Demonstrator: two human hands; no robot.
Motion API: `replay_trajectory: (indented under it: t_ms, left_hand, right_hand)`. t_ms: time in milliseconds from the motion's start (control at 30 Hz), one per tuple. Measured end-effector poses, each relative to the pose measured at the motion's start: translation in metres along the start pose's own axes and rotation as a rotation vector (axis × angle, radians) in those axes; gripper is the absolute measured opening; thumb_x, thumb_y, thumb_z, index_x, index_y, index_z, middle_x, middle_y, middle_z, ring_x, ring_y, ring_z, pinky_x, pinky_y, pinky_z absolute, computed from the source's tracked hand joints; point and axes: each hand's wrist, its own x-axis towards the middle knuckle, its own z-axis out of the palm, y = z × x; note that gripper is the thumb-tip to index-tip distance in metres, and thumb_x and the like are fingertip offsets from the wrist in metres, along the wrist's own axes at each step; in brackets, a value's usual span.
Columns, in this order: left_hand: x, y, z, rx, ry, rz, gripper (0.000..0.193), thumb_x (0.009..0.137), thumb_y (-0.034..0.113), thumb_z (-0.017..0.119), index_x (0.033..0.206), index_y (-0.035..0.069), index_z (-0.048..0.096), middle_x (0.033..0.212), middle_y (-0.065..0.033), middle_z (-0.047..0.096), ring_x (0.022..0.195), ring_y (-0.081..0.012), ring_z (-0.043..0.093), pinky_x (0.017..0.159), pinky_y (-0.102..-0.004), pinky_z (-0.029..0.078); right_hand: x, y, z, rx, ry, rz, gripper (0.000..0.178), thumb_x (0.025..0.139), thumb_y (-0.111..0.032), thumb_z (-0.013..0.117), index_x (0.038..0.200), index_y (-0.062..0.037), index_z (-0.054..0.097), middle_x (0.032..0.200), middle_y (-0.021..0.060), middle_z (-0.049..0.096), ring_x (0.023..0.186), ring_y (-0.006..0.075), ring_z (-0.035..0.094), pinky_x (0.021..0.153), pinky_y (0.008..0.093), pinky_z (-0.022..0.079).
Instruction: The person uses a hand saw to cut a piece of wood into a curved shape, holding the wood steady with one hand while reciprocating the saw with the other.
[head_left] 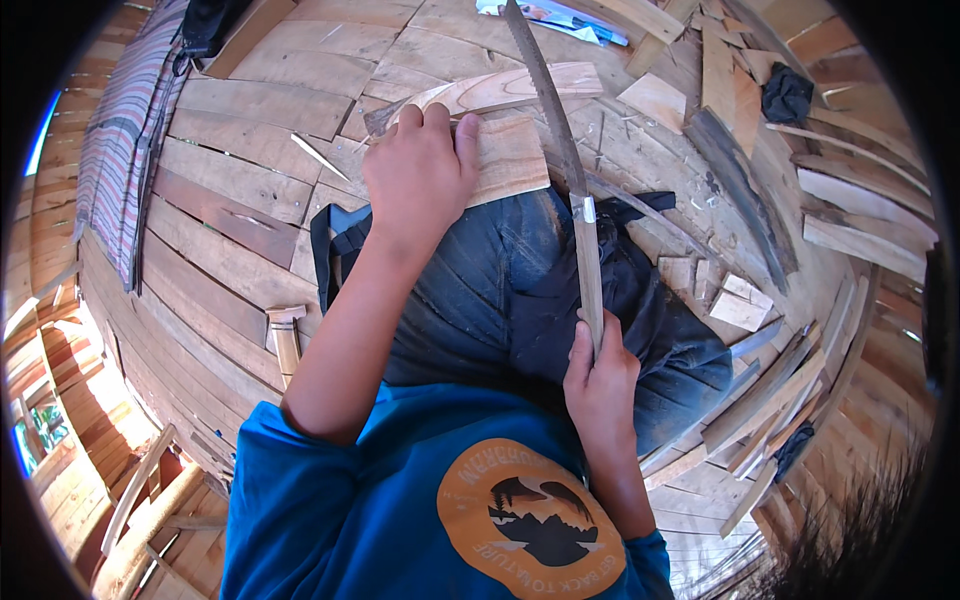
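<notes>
My left hand (424,165) is closed over the left end of a short flat wooden board (512,158), its fingers curled over the far edge. The board lies just beyond my knees, in front of my dark trousers (455,290). In my right hand (602,375) is the wooden handle of a handsaw (563,120). Its long toothed blade points up and away, passing close to the board's right end; whether it touches the wood I cannot tell. Beyond the board lies a longer, curved piece of wood (520,88).
Wood offcuts (655,100) and a dark weathered plank (740,195) lie to the right, with small blocks (740,303) nearer. Several long strips (770,400) are piled at the right. A striped cloth (125,150) hangs at the left. A hammer-like tool (286,340) lies beside my left arm.
</notes>
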Motion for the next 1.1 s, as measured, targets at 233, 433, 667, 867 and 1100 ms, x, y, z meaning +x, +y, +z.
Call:
replay_trajectory:
  t_ms: [233,433,667,867,1100]
  left_hand:
    - [0.0,-0.001,0.006,0.046,0.087,0.037,0.035,0.096,0.034,0.054,0.078,0.004,0.063,0.073,-0.0126,0.06,0.063,-0.0299,0.066,0.053,-0.0413,0.052]
    - [0.0,0.0,0.006,0.038,0.1,0.06,0.035,0.096,0.035,0.054,0.08,0.005,0.064,0.075,-0.013,0.061,0.066,-0.0301,0.067,0.053,-0.042,0.052]
    - [0.001,0.0,0.002,0.034,0.0,0.01,0.04,0.1,0.039,0.047,0.086,0.004,0.062,0.081,-0.0142,0.062,0.072,-0.0361,0.066,0.06,-0.0466,0.052]
    - [0.0,0.0,0.005,0.048,0.018,0.021,0.04,0.1,0.039,0.047,0.086,0.005,0.063,0.081,-0.0138,0.063,0.068,-0.036,0.066,0.057,-0.0463,0.052]
    - [0.002,-0.001,0.008,0.03,-0.015,-0.043,0.043,0.101,0.041,0.044,0.086,0.005,0.063,0.083,-0.0136,0.064,0.072,-0.037,0.067,0.059,-0.0474,0.052]
  right_hand:
    - [-0.017,0.014,-0.003,-0.065,-0.004,-0.058,0.021,0.099,-0.011,0.055,0.115,0.0026,0.055,0.075,0.0242,0.066,0.066,0.0397,0.069,0.054,0.0432,0.054]
    - [-0.007,0.015,0.007,-0.088,-0.045,-0.035,0.02,0.1,-0.013,0.054,0.113,0.0019,0.055,0.071,0.0237,0.064,0.064,0.0396,0.068,0.052,0.0445,0.053]
    - [0.008,0.0,0.003,-0.117,-0.047,-0.032,0.018,0.1,-0.013,0.054,0.112,0.0005,0.056,0.071,0.0228,0.065,0.063,0.0393,0.068,0.052,0.0445,0.053]
    - [-0.002,-0.005,-0.003,-0.141,-0.025,-0.036,0.018,0.1,-0.013,0.055,0.111,0.0003,0.056,0.069,0.0232,0.064,0.064,0.0406,0.067,0.053,0.0446,0.052]
    - [0.011,-0.004,0.015,-0.076,0.016,-0.044,0.017,0.1,-0.013,0.054,0.109,0.0007,0.056,0.068,0.0225,0.063,0.063,0.0401,0.068,0.053,0.0443,0.053]
